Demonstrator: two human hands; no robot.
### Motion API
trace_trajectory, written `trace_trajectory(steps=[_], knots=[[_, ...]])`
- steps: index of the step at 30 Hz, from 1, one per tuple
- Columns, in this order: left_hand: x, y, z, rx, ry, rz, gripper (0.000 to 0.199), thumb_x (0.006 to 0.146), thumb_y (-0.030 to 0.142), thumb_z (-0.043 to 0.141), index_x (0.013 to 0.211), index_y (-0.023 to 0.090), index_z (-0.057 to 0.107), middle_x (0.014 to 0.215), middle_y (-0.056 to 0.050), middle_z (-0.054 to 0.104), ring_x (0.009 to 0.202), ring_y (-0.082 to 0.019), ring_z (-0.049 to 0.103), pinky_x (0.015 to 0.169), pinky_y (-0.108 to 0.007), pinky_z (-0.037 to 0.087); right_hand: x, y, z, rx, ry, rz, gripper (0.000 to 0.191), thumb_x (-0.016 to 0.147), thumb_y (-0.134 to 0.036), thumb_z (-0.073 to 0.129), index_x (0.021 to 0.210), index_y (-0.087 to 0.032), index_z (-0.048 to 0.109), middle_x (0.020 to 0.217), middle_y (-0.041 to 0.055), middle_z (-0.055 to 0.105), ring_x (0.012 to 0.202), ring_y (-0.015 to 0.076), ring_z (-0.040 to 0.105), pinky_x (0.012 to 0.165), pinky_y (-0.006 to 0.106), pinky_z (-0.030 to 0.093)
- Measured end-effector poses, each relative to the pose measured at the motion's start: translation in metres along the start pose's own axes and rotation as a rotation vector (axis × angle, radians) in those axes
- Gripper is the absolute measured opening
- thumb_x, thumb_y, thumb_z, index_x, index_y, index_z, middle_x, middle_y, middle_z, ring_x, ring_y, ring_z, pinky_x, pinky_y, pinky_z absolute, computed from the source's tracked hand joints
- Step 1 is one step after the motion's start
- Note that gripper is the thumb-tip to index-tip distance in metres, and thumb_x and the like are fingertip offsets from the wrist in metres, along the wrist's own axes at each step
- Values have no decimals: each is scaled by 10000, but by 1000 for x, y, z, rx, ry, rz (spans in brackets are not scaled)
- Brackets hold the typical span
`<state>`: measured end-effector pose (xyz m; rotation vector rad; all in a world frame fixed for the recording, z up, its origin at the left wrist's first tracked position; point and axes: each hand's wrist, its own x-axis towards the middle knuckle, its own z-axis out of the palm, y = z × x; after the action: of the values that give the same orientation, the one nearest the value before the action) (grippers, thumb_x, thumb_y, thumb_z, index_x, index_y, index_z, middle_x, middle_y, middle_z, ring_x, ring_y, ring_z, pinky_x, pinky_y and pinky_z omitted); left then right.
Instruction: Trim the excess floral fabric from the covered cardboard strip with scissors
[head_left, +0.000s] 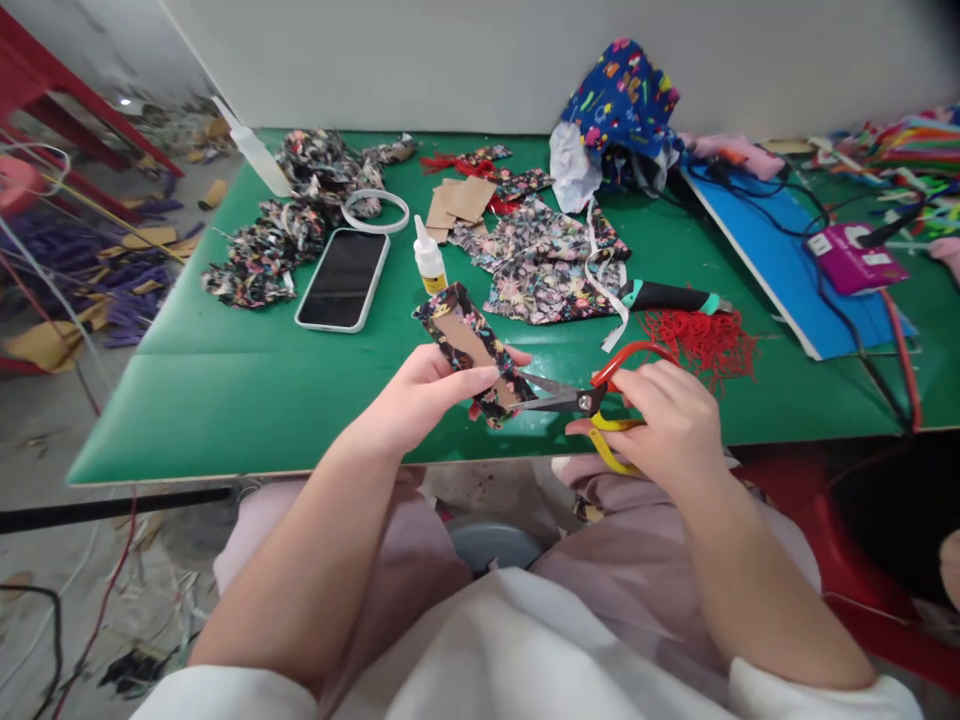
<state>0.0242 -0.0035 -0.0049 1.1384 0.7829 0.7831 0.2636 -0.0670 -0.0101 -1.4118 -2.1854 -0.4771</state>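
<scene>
My left hand [427,395] grips a cardboard strip [466,342] whose edges are wrapped in black floral fabric [444,303]. It is held tilted above the near part of the table, thumb on top. In my right hand [667,415] is a pair of scissors [585,402] with one red and one yellow handle. The blades are parted and meet the fabric at the strip's lower right end. Whether they are cutting into it I cannot tell. Just beyond the strip stands a small white glue bottle [429,260] with a yellow label.
On the green table [187,400] lie a phone [345,278], a white ring [375,211], floral fabric pieces [540,260], brown card pieces [461,203], a black-and-teal cutter [671,297] and red threads [701,345]. Cables cross a blue board [780,260] at right.
</scene>
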Motion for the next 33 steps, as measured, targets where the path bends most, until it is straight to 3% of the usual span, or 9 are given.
trace_trajectory(steps=[10,17,33], knots=[[0,-4,1,-16,33,-13,236,715,312,684,913,190,726,915,-44,723,680,-171,657,585,-245,508,-4,-4,1,8,-45,45,239,776,-427,580,754,-189,595,596,32,521,606,173,461,576,308,331],[1,-2,3,-16,17,13,192,730,287,676,890,198,732,923,-24,725,746,-167,664,672,-244,514,-3,-4,1,-14,-19,4,293,754,-470,604,729,-179,592,583,31,538,593,165,469,561,308,329],[2,-2,3,-51,15,-16,218,714,285,688,900,183,736,876,-38,730,711,-180,673,640,-252,525,-7,-5,1,-42,-21,18,312,776,-502,573,757,-192,602,541,6,516,563,149,462,541,299,305]])
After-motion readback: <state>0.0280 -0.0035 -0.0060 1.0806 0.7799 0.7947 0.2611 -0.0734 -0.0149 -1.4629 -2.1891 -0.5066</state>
